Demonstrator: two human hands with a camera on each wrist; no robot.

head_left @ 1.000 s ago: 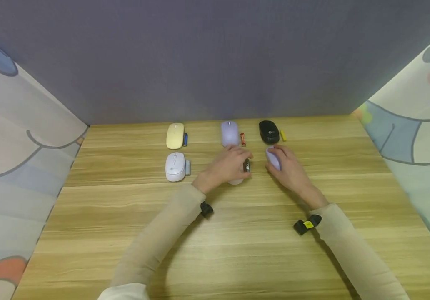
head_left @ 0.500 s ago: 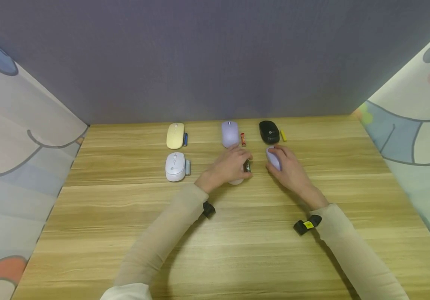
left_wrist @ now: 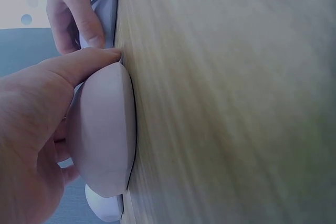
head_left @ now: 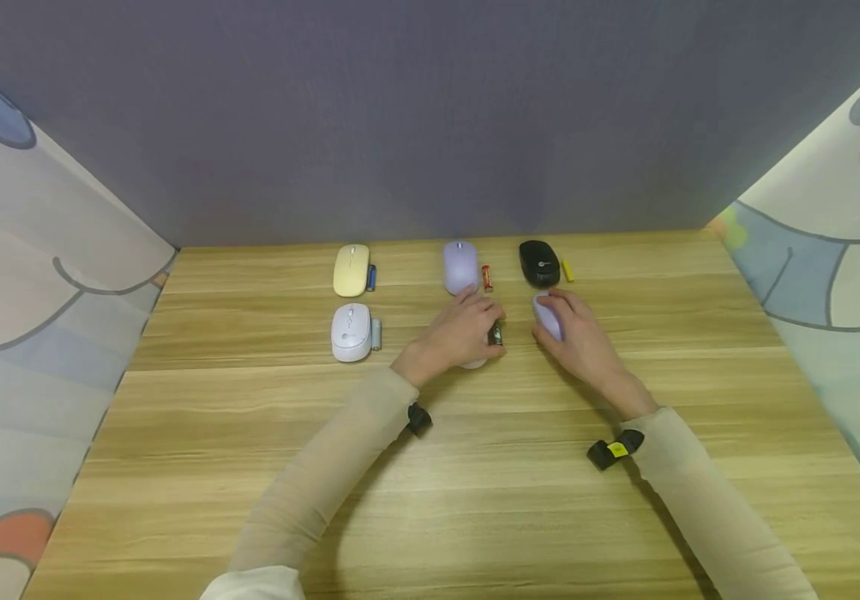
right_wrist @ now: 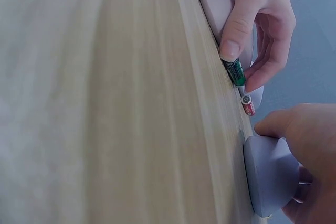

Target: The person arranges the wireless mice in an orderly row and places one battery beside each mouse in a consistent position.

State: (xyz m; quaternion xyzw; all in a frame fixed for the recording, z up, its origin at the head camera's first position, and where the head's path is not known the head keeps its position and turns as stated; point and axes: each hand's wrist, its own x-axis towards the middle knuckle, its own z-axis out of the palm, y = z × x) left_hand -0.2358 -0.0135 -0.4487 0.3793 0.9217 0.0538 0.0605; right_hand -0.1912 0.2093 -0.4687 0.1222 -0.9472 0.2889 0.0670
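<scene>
My left hand (head_left: 458, 332) reaches over a pale pinkish computer mouse (left_wrist: 102, 129), covering most of it in the head view. Its thumb and a finger pinch the two ends of a dark green battery (right_wrist: 234, 71) lying along the mouse's right side. My right hand (head_left: 582, 343) grips a light purple mouse (head_left: 547, 317) from both sides, its thumb on the left flank. That mouse rests flat on the wooden table (head_left: 475, 500). The right hand's palm side is partly hidden.
Behind the hands lie another purple mouse (head_left: 461, 267) with a red battery (head_left: 487, 278), and a black mouse (head_left: 539, 263) with a yellow battery (head_left: 567, 270). To the left are a yellow mouse (head_left: 351, 270), blue battery (head_left: 372, 277), white mouse (head_left: 351, 332) and grey battery (head_left: 376, 334).
Over the last second my left wrist and forearm have shifted slightly to the right, the fingers staying at the green battery. My right hand keeps its place on the purple mouse.
</scene>
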